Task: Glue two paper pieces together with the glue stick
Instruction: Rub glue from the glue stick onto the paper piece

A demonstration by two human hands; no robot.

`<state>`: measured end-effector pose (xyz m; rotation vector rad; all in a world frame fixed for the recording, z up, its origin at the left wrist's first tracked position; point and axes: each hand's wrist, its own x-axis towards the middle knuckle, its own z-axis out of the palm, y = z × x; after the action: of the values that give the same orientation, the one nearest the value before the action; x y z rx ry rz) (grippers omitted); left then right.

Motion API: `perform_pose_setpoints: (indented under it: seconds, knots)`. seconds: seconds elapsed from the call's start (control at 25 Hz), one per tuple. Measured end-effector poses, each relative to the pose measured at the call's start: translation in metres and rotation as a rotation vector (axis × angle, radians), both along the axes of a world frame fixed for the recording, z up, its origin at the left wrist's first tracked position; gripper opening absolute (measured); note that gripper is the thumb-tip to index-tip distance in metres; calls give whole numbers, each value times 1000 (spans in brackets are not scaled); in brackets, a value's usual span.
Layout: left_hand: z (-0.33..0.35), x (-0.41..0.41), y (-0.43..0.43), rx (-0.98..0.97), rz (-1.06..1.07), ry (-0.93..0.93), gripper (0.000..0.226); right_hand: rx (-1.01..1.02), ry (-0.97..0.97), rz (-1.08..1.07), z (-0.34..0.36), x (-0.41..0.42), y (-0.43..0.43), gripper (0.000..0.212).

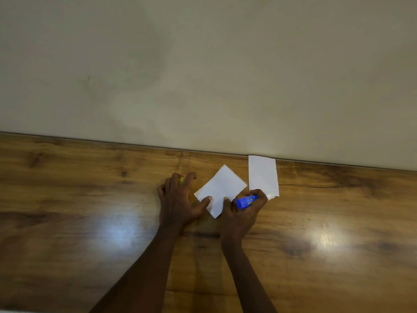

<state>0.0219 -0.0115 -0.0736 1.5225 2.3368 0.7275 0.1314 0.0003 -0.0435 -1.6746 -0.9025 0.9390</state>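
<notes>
A white paper piece point(220, 188) lies turned like a diamond on the wooden table point(90, 199). My left hand point(180, 199) has its thumb pressed on the paper's lower left edge, and its curled fingers hold a small yellow thing point(181, 180), perhaps the cap. My right hand point(243, 213) grips the blue glue stick point(246, 201), with its thumb resting on the same paper. A second white paper piece point(262, 176) lies just to the right, its far end against the wall; my right fingers cover its near corner.
A plain beige wall point(203, 75) rises directly behind the table's far edge. Glossy wood with bright light reflections stretches to the left and right of my hands.
</notes>
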Motion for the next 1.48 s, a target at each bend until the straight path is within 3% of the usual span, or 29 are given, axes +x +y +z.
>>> perform_pose_setpoints:
  seconds: [0.16,0.36,0.56,0.64,0.72,0.8,0.92,1.28,1.48]
  knots:
    - [1,-1,-3,54,17,-66,58,130,-85,221,8,20,24,50]
    - [2,-1,-1,9,16,-52,67,15,-336,654,5,32,48,47]
    - [0,-2,0,-36,11,-13,69,101,-565,797,-3,23,48,41]
    - [-1,-2,0,-57,-8,15,67,141,-450,773,-2,15,44,42]
    - [-2,-3,0,-74,-23,22,62,114,-149,679,-1,7,42,41]
    - [-2,-4,-1,-65,-26,14,57,41,66,579,-3,4,45,27]
    - [1,-3,-2,-60,-35,10,56,-10,51,591,-2,4,51,14]
    - [1,-3,-3,-68,-64,44,50,34,-32,689,-4,-4,53,7]
    - [3,-3,-1,-77,-55,27,49,73,-122,768,0,-2,57,15]
